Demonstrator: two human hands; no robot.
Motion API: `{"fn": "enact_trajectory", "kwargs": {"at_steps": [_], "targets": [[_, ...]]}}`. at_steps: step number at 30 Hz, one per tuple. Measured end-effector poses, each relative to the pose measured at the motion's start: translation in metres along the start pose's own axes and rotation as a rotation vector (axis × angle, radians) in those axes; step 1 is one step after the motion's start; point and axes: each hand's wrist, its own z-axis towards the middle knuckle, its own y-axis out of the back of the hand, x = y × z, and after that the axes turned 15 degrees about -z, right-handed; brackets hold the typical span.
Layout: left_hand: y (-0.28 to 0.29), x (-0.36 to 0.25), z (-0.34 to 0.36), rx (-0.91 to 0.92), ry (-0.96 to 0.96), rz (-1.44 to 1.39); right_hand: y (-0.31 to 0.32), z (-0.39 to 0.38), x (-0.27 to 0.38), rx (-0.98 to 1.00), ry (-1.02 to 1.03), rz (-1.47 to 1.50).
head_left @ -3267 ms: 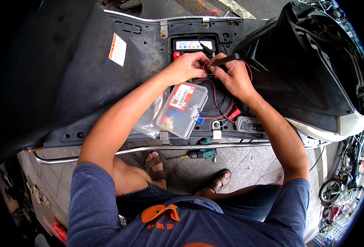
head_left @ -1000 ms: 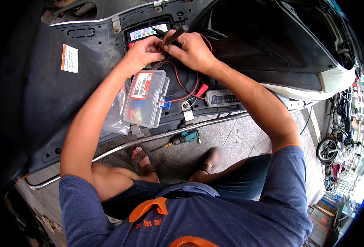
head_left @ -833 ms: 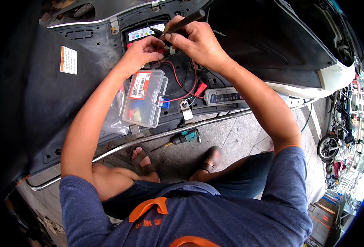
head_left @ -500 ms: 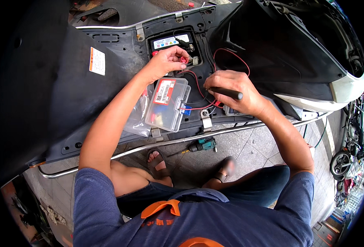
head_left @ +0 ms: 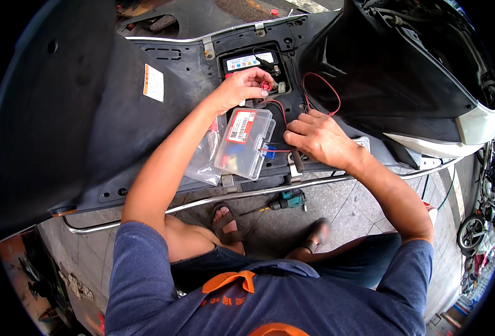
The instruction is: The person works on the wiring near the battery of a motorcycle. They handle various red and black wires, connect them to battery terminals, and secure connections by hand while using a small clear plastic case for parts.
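Note:
My left hand [head_left: 240, 91] pinches a small round red piece [head_left: 266, 85] between thumb and fingertips, at the near edge of the battery [head_left: 246, 60] set in the floorboard. My right hand [head_left: 324, 139] is closed around a tool with a dark cylindrical handle [head_left: 297, 161]. That handle points toward me; the tool's other end is hidden by the fingers. Red wire [head_left: 337, 92] loops up beyond the right hand, and more red wire runs between the two hands. Below the left hand lies a clear plastic case [head_left: 245, 151] with a red and white label and small parts inside.
A clear plastic bag [head_left: 203, 162] lies left of the case. A chrome rail [head_left: 258, 194] borders the near side of the scooter's floorboard [head_left: 125, 179]. On the paving by my feet rests a teal power drill [head_left: 286, 200]. The dark front panel [head_left: 381, 73] rises at right.
The whole view has shifted, so the scooter sits further right. My right hand has turned, and the dark handle has swung from pointing right to pointing toward me. The left hand keeps its pinch.

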Motion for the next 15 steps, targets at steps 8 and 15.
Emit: {"fn": "enact_trajectory", "kwargs": {"at_steps": [8,15], "targets": [[0.011,0.005,0.0,-0.023,-0.009,-0.117,-0.003,-0.003,0.006,0.015,0.032,-0.112],[0.013,0.003,-0.001,-0.086,0.018,-0.186,0.003,-0.007,0.007,0.013,-0.091,-0.083]]}}
